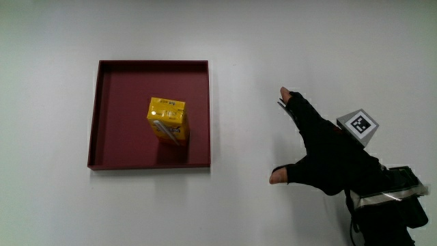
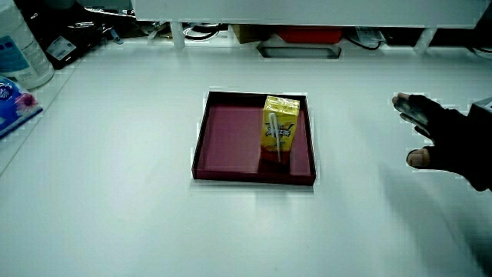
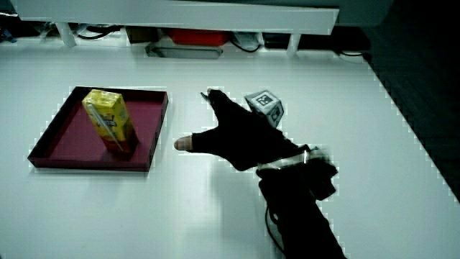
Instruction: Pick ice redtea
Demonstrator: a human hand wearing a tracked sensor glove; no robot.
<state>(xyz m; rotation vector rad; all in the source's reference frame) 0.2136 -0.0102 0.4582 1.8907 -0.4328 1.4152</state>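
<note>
A yellow drink carton [image 1: 166, 119] with a straw on its side stands upright in a dark red square tray [image 1: 113, 130]. Both side views show the carton [image 2: 280, 128] [image 3: 110, 120] in the tray [image 2: 231, 137] [image 3: 65, 144]. The hand [image 1: 315, 148] in its black glove is over the bare white table beside the tray, apart from it. Its fingers are spread and hold nothing, thumb pointing toward the tray. The patterned cube [image 1: 358, 126] sits on its back. The hand [image 2: 442, 141] [image 3: 233, 140] appears in both side views.
A low partition with cables and a red item under it runs along the table's edge farthest from the person [image 2: 300, 35]. A plastic bottle [image 2: 21, 54] and a blue packet [image 2: 11, 104] lie at the table's edge in a side view.
</note>
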